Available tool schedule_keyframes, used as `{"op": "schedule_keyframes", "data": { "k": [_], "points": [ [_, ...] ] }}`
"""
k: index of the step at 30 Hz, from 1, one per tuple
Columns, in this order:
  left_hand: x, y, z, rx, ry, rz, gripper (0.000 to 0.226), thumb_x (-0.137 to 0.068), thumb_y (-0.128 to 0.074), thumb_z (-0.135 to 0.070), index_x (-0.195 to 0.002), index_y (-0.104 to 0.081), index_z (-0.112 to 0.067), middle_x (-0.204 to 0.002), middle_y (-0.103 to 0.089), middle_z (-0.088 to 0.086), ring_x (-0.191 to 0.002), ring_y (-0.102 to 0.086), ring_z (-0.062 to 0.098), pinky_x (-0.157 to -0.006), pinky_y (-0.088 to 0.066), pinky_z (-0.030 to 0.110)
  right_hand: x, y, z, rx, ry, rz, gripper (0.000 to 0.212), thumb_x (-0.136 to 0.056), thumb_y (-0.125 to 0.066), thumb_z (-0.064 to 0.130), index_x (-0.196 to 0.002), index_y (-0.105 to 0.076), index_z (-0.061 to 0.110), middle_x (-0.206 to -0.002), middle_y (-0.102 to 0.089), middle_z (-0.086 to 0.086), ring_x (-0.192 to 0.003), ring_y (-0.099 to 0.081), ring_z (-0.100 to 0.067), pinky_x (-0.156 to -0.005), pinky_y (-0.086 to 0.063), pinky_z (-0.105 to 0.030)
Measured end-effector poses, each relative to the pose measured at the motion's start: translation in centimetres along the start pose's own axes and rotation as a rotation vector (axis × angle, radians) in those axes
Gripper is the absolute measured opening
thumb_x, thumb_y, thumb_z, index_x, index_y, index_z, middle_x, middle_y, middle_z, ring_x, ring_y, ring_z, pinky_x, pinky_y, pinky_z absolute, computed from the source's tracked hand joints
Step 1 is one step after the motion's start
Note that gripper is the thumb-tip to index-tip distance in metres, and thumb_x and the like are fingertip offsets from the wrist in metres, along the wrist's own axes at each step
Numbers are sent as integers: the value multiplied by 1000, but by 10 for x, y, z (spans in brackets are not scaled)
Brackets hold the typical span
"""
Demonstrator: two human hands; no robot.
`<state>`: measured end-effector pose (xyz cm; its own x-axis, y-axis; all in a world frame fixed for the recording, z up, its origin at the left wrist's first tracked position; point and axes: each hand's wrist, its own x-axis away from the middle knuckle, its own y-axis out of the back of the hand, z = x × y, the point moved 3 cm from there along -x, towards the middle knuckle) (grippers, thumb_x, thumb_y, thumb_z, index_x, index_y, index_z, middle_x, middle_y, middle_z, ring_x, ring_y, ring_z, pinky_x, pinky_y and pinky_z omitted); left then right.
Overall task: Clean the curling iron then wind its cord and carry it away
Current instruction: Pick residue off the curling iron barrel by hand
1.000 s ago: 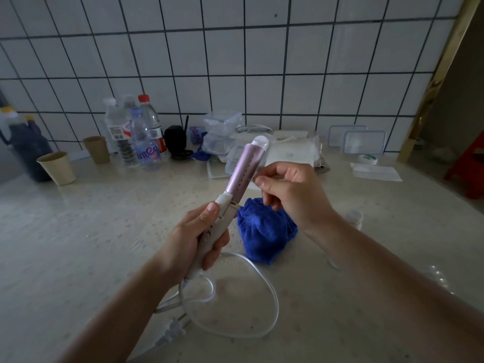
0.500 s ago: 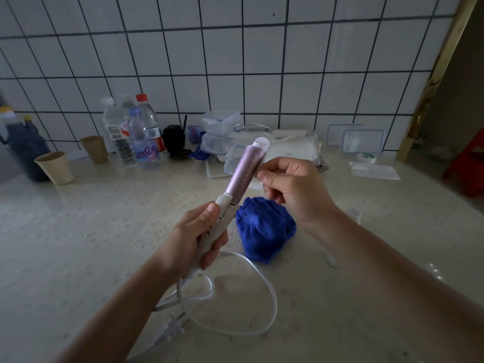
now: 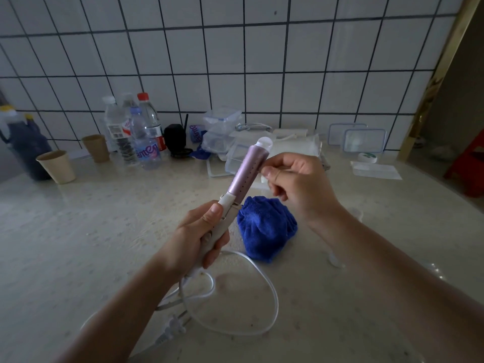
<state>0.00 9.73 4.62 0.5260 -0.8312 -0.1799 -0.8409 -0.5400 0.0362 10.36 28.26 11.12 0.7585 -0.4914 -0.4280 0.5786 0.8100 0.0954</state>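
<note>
Head camera, looking down over a pale tabletop (image 3: 91, 244): a person holds the curling iron (image 3: 246, 174) up off the surface, barrel tilted up and away. The left hand (image 3: 193, 239) has its fingers (image 3: 213, 255) wrapped around the white handle and its thumb laid along the top. The right hand (image 3: 298, 184) is curled, thumb pressed to forefinger, right at the side of the pink barrel; whether anything small is pinched there cannot be made out. Over the past second little has moved. The left grip is unchanged, and the right hand's pinch has crept slightly up the barrel toward its rounded white tip, which suggests detail cleaning along the barrel is under way. The blue cloth (image 3: 264, 226) lies bunched on the tabletop just behind the handle, touched by neither hand. The cord (image 3: 275, 299) sprawls in loose loops below, and its plug (image 3: 170, 331) lies free near the left forearm, so winding and carrying away look not yet begun. Water bottles (image 3: 141, 132), paper cups (image 3: 56, 166) and clear plastic containers (image 3: 222, 132) stand along the tiled wall.
</note>
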Motion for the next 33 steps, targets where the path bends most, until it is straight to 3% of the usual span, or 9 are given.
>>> {"op": "schedule_keyframes", "data": {
  "k": [4, 8, 12, 15, 19, 21, 24, 29, 33],
  "points": [
    [0, 2, 3, 18, 12, -23, 63, -98, -42, -49, -116, -52, 10, -66, -54, 12, -38, -40, 19, -37, -31, 27, 3, -2, -3, 64, 33, 0, 27, -94, -68, 2, -78, -75, 23, -49, -60, 6, -43, -49, -7, -45, -42, -16],
    [0, 4, 3, 53, 36, -23, 51, -98, -44, -52, -108, -68, -9, -66, -55, 11, -39, -42, 19, -36, -34, 24, 11, -18, -12, 130, 35, 42, 19, -88, -69, 16, -75, -75, 28, -48, -59, 6, -44, -51, -6, -48, -43, -17],
    [0, 0, 7, 105, 65, 31, 61, -98, -43, -53, -116, -61, 3, -66, -53, 13, -37, -41, 17, -36, -36, 23, 5, -1, -1, 224, 126, -83, 27, -94, -68, 10, -78, -73, 31, -49, -61, 11, -44, -50, -2, -48, -42, -17],
    [1, -5, 9, 143, 75, 72, 59, -99, -42, -51, -115, -62, 2, -64, -51, 14, -35, -40, 16, -36, -35, 22, 1, 15, 8, 238, 171, -170, 27, -95, -68, 12, -80, -73, 34, -50, -61, 12, -44, -50, -1, -47, -41, -16],
    [0, -4, 9, 273, 106, 108, 58, -99, -38, -53, -112, -68, -5, -62, -49, 10, -35, -39, 15, -36, -36, 21, 10, -4, -1, 289, 190, -55, 28, -94, -69, 10, -80, -71, 34, -56, -66, 17, -47, -54, -6, -44, -45, -31],
    [-1, -1, 7, 321, 106, 97, 58, -100, -37, -54, -111, -69, -7, -63, -47, 11, -35, -37, 15, -35, -36, 20, 15, -18, -6, 305, 180, -1, 32, -94, -70, 10, -79, -69, 38, -61, -68, 25, -52, -61, 1, -51, -47, -20],
    [0, 2, 4, 295, 101, 84, 58, -100, -37, -54, -112, -68, -6, -64, -47, 11, -36, -36, 15, -36, -35, 21, 14, -15, -5, 312, 178, -28, 35, -94, -71, 9, -78, -67, 40, -61, -66, 28, -55, -63, 5, -60, -45, -8],
    [0, 5, 2, 246, 80, 100, 58, -102, -34, -54, -113, -68, -8, -63, -47, 10, -37, -37, 16, -37, -34, 21, 16, -10, -3, 327, 185, -87, 23, -97, -68, 9, -84, -72, 28, -59, -67, 22, -49, -60, -1, -54, -47, -13],
    [1, 20, -8, 90, 3, 21, 62, -102, -35, -51, -116, -58, 5, -62, -46, 14, -36, -36, 16, -35, -31, 23, 19, 2, 2, 292, 145, -188, 23, -95, -65, 15, -80, -69, 32, -56, -66, 16, -47, -57, -2, -54, -47, -21]
  ]
}}
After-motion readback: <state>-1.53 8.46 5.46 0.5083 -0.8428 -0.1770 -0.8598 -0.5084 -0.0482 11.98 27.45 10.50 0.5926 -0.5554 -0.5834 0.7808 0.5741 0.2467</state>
